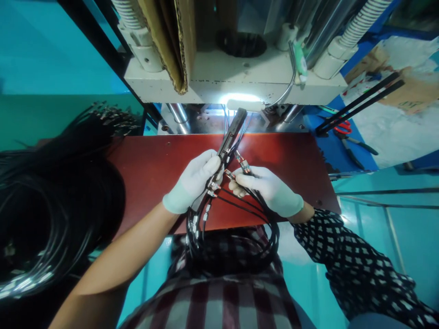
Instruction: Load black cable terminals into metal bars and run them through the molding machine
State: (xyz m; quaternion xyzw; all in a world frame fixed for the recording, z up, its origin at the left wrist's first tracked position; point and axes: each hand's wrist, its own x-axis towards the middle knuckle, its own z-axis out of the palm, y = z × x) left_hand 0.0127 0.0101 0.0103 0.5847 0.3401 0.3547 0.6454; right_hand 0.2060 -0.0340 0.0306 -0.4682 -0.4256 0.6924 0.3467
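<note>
My left hand (197,178), in a white glove, is closed around a long dark bar (233,135) that slants up toward the machine. Black cables (274,237) with metal connectors run along the bar and loop down over my lap. My right hand (260,187), also gloved, has its fingers closed on cable ends. Their metal connectors (244,165) stick out past its fingertips toward the bar. Several connectors (211,188) sit just below my left hand, with thin cables running from there to the right hand. The palm sides of both hands are hidden.
A red-brown board (147,169) lies beneath my hands. Behind it stands a white machine (212,91) with a lit lamp (245,105) and metal posts. Coiled black cables (68,201) are heaped at left. Red-handled pliers (346,137) and black rods (363,103) are at right.
</note>
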